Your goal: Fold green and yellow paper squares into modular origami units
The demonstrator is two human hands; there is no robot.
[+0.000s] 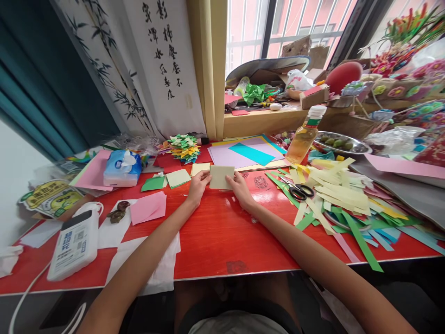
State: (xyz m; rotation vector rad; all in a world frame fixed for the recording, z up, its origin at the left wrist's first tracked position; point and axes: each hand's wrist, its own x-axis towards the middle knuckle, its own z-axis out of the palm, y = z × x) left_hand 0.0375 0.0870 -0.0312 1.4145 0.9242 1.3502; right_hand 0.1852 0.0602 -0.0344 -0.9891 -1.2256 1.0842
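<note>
A pale cream square of paper (221, 178) is held upright just above the red table, its two side edges pinched between my hands. My left hand (199, 186) grips its left edge, thumb and fingers closed. On the opposite edge my right hand (241, 189) does the same. Whether it is one sheet or a small stack I cannot tell. Just left of my left hand lie cream paper squares (178, 177), a green square (153, 183) and another cream piece (200, 169). Pink paper squares (149, 208) rest farther left.
Black-handled scissors (299, 191) and a heap of paper strips (342, 190) lie right. Behind stand a glass bottle (303, 137), a metal bowl of green fruit (342, 143) and a folded-paper stack (184, 148). A tissue pack (122, 168) and white power strip (74, 243) are left.
</note>
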